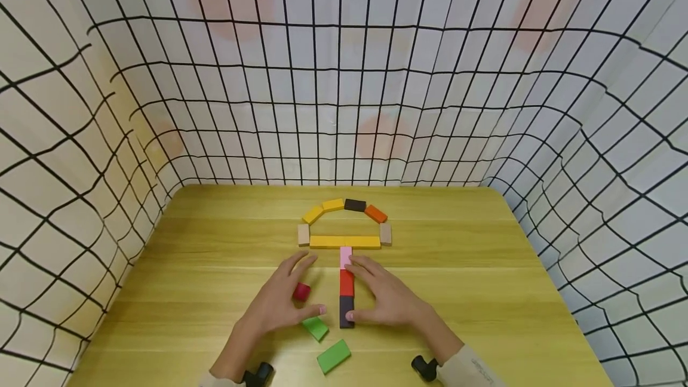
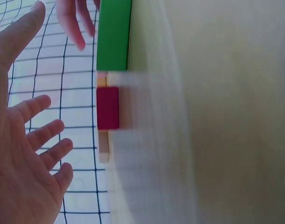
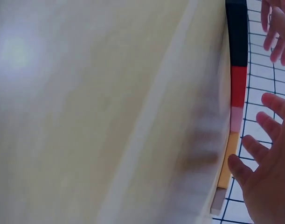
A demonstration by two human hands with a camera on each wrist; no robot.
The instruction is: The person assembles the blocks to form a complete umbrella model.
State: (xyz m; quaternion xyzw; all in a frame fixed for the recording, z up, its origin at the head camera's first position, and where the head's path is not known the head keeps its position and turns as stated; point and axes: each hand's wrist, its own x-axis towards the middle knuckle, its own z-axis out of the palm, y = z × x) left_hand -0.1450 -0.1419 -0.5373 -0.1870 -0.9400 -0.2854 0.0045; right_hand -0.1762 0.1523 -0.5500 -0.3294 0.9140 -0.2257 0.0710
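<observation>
My left hand (image 1: pixel 276 300) hovers over the table with its fingers spread, holding nothing. Close to it lie a dark red block (image 1: pixel 301 292) and a green block (image 1: pixel 316 328); the left wrist view shows the palm (image 2: pixel 21 172) apart from both. My right hand (image 1: pixel 392 298), fingers loosely spread, is beside a straight column of a pink block (image 1: pixel 346 256), a red block (image 1: pixel 346 283) and a black block (image 1: pixel 346 312). In the head view its fingertips overlap the column, but the right wrist view shows no grip. A second green block (image 1: pixel 334 356) lies nearer the front.
Beyond the column, two yellow blocks (image 1: pixel 328 242) form a bar between two wooden blocks (image 1: pixel 385 234). Above it arch yellow blocks (image 1: pixel 313 215), a black block (image 1: pixel 355 205) and an orange block (image 1: pixel 375 214). Black netting (image 1: pixel 338 106) surrounds the table (image 1: pixel 215 255).
</observation>
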